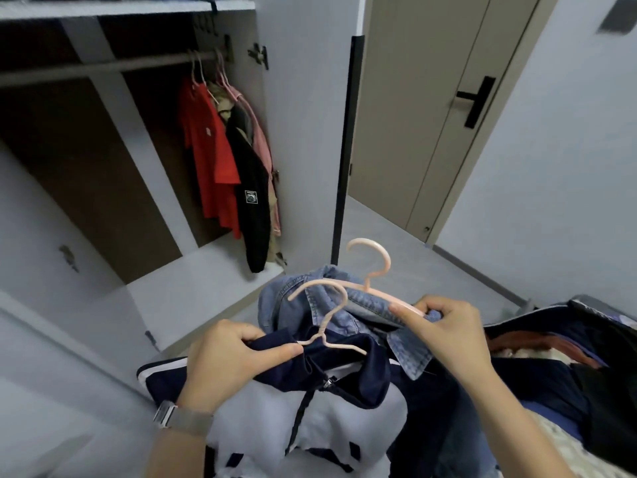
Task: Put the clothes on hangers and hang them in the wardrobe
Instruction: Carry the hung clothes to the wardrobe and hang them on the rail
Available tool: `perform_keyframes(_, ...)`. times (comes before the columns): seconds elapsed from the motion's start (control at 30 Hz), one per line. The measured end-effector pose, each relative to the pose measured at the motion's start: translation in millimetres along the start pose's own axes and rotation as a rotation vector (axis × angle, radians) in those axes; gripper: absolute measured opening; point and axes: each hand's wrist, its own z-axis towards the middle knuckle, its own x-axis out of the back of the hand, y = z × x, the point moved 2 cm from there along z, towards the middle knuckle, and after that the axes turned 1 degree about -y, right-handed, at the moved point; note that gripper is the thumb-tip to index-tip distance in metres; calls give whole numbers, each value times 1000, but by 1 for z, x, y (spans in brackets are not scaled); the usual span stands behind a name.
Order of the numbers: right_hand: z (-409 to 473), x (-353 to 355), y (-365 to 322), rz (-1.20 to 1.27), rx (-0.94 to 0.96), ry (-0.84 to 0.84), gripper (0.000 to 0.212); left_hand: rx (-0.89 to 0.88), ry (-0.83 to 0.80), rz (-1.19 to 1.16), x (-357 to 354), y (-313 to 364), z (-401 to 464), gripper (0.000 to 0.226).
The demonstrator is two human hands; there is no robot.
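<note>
Pink plastic, two hangers, both held near the bottom centre of the view. The thin pink hanger (pixel 324 322) sits inside the collar of a navy-and-white zip jacket (pixel 310 408); the left hand (pixel 220 363) pinches the navy collar fabric against the hanger's left shoulder, thumb and fingers closed on cloth and wire together. A metal-banded watch (pixel 179 417) is on that wrist.

The thick pink hanger (pixel 374 270) carries a blue denim shirt (pixel 310 305), just beyond and to the right of the jacket. The right hand (pixel 444 336) grips this hanger's right arm together with the denim, fingers curled around the end, forefinger extended along the bar toward the left.

Both garments hang in front of the person, not yet in the wardrobe (pixel 103 132), which stands open at far left. On its rail (pixel 103 67), at the right end: a red T-shirt (pixel 210 157), a black garment with a small patch (pixel 251 201), a pink garment (pixel 262 139), and a beige one partly hidden behind them, all on pale hangers.

Near right: a pile of mixed clothes (pixel 551 357), dark and rust-coloured, on a patterned surface. Far right: a taupe door with a black lever handle (pixel 477 100). Grey floor (pixel 413 236) between.
</note>
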Motion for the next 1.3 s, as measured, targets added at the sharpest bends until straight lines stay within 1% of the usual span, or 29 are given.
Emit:
perform_keyframes(0.2,50,-42,-19,15,5,-49,39,59,44,-37,27,-29,40,66)
perform_keyframes(0.37,99,-84,-48,34,37,-54,37,57,36,-61,57,-53,95,71)
perform_keyframes(0.43,119,-103,-61,39,51,-74,38,46,14,-68,70,-61,117,80)
perform_keyframes(0.5,135,-121,-73,46,81,-75,44,23,3,-56,84,-69,136,87)
perform_keyframes(0.57,151,-136,-83,47,113,-62,53,5,9,-49,97,-76,155,85)
perform_keyframes(0.63,168,-149,-88,62,113,-58,50,-8,23,-49,108,-83,171,79)
perform_keyframes(0.77,206,-168,-97,86,107,-45,62,5,65,3,124,-96,198,86)
perform_keyframes(0.8,217,-173,-99,87,111,-44,60,14,78,11,126,-99,207,87)
perform_keyframes(0.87,240,-183,-102,73,119,-50,49,33,101,19,129,-103,224,87)
perform_keyframes(0.93,265,-194,-105,52,125,-61,42,39,117,21,132,-104,242,80)
perform_keyframes(1.0,291,-205,-106,54,119,-86,40,50,135,18,133,-102,259,74)
perform_keyframes(1.17,351,-230,-111,36,134,-159,37,132,193,11,141,-94,297,71)
perform_keyframes(1.3,387,-244,-121,43,149,-248,36,240,263,-13,142,-91,315,75)
